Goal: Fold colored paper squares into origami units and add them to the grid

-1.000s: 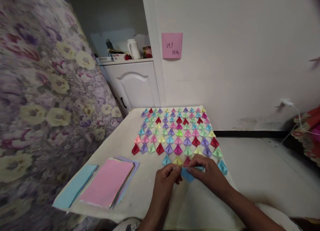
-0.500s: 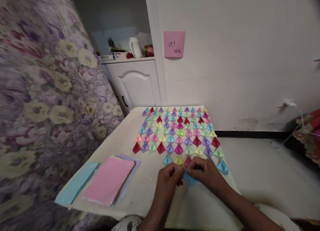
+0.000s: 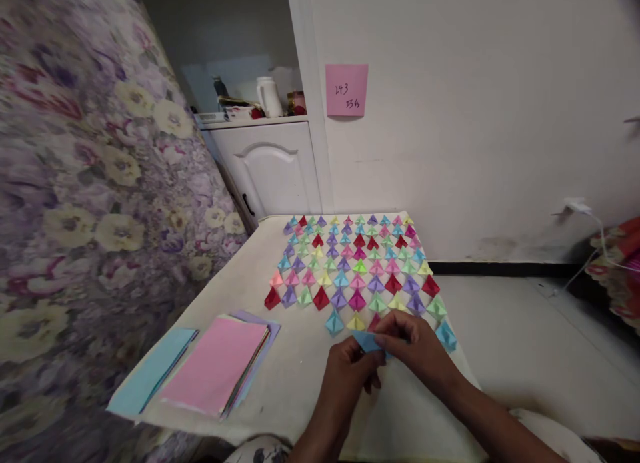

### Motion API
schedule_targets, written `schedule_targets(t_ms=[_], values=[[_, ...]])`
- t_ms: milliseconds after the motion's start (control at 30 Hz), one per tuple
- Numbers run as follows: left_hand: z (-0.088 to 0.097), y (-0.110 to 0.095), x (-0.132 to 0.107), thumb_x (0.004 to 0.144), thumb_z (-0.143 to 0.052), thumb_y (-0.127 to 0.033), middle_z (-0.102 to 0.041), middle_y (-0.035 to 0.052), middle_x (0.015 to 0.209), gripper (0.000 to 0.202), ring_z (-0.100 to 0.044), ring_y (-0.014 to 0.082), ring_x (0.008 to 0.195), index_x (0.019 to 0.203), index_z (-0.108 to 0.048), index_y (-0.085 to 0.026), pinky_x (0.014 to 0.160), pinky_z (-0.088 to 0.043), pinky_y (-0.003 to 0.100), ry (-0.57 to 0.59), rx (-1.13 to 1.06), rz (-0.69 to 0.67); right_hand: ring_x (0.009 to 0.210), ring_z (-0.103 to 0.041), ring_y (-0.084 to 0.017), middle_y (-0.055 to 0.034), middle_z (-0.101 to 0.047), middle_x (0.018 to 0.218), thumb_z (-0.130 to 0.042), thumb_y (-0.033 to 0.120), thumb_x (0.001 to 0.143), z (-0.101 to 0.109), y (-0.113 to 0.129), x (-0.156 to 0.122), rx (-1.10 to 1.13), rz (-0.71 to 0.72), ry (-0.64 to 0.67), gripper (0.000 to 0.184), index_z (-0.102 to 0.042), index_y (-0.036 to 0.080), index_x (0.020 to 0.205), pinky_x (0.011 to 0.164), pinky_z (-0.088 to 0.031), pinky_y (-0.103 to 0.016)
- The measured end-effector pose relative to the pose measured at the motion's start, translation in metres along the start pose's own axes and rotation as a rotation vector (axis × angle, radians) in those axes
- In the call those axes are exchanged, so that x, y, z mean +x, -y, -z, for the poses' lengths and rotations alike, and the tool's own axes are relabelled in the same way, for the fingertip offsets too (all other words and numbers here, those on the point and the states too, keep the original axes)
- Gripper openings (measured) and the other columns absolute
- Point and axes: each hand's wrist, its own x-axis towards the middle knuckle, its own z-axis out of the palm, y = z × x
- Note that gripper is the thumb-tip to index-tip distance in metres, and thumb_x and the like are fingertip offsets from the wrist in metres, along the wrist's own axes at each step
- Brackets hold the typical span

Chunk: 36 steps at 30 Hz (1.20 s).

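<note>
A small folded piece of blue paper (image 3: 365, 341) is pinched between both hands above the near part of the table. My left hand (image 3: 349, 371) grips its lower left side, thumb on top. From the right, my right hand (image 3: 407, 339) holds the other side between thumb and fingers; part of the paper is hidden behind the fingertips. Just beyond the hands, many folded paper pieces stand in rows, among them a light blue one (image 3: 335, 323), a yellow one (image 3: 356, 321) and a dark pink one partly covered by my right hand.
On the cream table cover (image 3: 280, 389), a pink-topped paper stack (image 3: 220, 363) and blue sheets (image 3: 153, 369) lie at the left. A floral curtain (image 3: 100, 203) hangs beside the table. Behind stand a white cabinet (image 3: 270, 169) and a wall with a pink note (image 3: 346, 91).
My left hand has shifted slightly right and down along the blue paper. The paper has turned, its pointed end now showing at the upper left instead of below the hands.
</note>
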Motion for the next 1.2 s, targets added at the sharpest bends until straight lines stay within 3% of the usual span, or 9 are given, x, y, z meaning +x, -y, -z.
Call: schedule_targets(t_ms=[100,233,1200], values=[[0.0024,-0.0022,0.0010,0.066,-0.066,-0.027,-0.056,-0.0018,0.042,0.016,-0.049,0.0105,0.039,0.070,-0.063,-0.012,0.041,-0.037,0.021,-0.053,-0.023,-0.056,0.074,-0.052,-0.017,-0.0019,-0.056,0.079,-0.061,0.015,0.072,0.0012,0.0062,-0.0041,-0.253,0.206,-0.163,0.012,-0.060,0.020,0.083,0.067,-0.043,-0.029],[0.0047,-0.0053,0.0013,0.068,-0.067,-0.026,-0.060,0.0002,0.046,0.016,-0.052,0.0113,0.043,0.074,-0.064,-0.011,0.045,-0.041,0.022,-0.096,-0.025,-0.090,0.085,-0.052,-0.019,-0.0036,-0.053,0.086,-0.057,0.011,0.075,0.0004,0.0062,-0.0068,-0.360,0.346,-0.162,0.014,-0.061,0.022,0.083,0.075,-0.044,-0.032],[0.0029,-0.0011,0.0024,0.069,-0.065,-0.023,-0.059,-0.0008,0.046,0.010,-0.052,0.0114,0.044,0.068,-0.062,-0.014,0.047,-0.040,0.021,-0.099,0.058,-0.111,0.074,-0.052,-0.016,-0.0005,-0.052,0.078,-0.056,0.013,0.074,0.0042,0.0039,-0.0037,-0.413,0.250,-0.118,0.009,-0.055,0.022,0.074,0.064,-0.042,-0.027]])
